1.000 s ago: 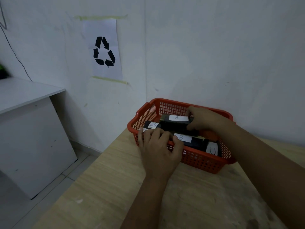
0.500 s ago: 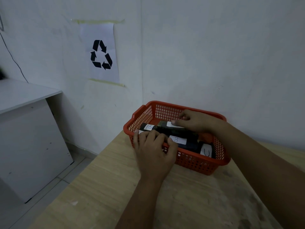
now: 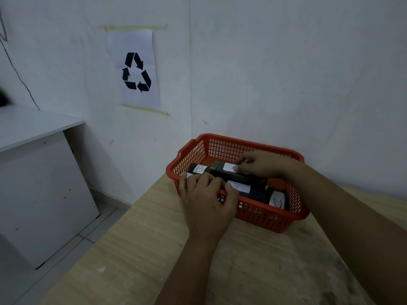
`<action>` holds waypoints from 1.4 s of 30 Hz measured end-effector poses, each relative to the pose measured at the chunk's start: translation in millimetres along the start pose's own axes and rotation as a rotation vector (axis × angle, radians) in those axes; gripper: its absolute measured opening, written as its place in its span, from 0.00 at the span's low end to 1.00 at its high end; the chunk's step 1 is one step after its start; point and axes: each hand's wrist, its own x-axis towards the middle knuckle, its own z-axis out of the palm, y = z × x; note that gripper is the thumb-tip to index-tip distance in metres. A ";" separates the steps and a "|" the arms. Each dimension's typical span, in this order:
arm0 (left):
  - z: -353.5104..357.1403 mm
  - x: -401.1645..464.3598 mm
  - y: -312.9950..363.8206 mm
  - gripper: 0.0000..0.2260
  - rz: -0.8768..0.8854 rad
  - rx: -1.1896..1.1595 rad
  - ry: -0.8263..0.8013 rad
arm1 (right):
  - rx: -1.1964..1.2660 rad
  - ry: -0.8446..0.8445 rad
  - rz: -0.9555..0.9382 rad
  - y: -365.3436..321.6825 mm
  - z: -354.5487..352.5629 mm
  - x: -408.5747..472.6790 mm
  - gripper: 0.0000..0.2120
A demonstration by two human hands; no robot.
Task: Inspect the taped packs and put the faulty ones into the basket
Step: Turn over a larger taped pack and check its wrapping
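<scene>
Both hands are at the red basket (image 3: 222, 148), which sits at the far edge of the worktop (image 3: 154, 249), close to the wall. The left hand (image 3: 207, 199) rests on the near rim of the basket. Its fingers bend over the rim, and they look like they are holding the rim or the pack end just under them, but I cannot tell which. The right hand (image 3: 264, 164) reaches into the basket from the right side. Its fingers lie fairly straight on top of the top pack (image 3: 237, 173), touching its white label. It does not look like it is gripping the pack.

Four dark packs seem to be in the basket. One pack marked B (image 3: 199, 169) lies by the left wall. Another pack marked B (image 3: 240, 187) lies near the front, just beside the left hand. A pack marked U (image 3: 278, 202) sits in the near right corner. The top pack lies across the others, and its letter is hidden by the fingers.

No packs show on the bare worktop, so I think the sorting is nearly done. What may be left is letting go of the top pack and pulling both hands back.
</scene>
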 end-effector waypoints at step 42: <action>53.0 -58.5 271.4 0.31 0.439 -0.020 -0.539 | -0.169 0.744 0.161 229.2 -33.7 -344.1 0.22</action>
